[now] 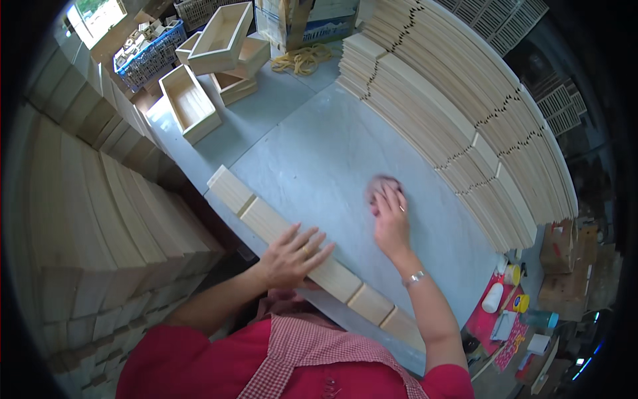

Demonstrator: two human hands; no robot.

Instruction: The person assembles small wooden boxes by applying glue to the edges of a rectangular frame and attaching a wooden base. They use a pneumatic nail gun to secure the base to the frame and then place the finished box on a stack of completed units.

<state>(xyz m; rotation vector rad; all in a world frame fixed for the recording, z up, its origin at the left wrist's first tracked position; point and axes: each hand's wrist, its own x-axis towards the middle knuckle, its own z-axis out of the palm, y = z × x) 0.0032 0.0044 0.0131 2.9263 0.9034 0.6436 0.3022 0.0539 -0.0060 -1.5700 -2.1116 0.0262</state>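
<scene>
A long pale wooden board (pixel 269 223) with grooves cut across it lies along the table's near edge. My left hand (pixel 296 256) rests on the board's middle, palm down with fingers spread, and a ring shows on one finger. Farther right, over the light grey tabletop (pixel 312 159), my right hand (pixel 392 216) is closed on a crumpled pinkish-grey rag (pixel 380 186). The rag is blurred and partly hidden by the fingers, and it appears to touch the table. The right hand is apart from the board.
Tall stacks of notched boards (pixel 452 113) line the table's far right side. Open wooden boxes (pixel 189 103) and tan rubber bands (pixel 302 60) sit at the back left. Bottles and jars (pixel 493 297) stand at the right. Stacked planks (pixel 100 213) rise on the left.
</scene>
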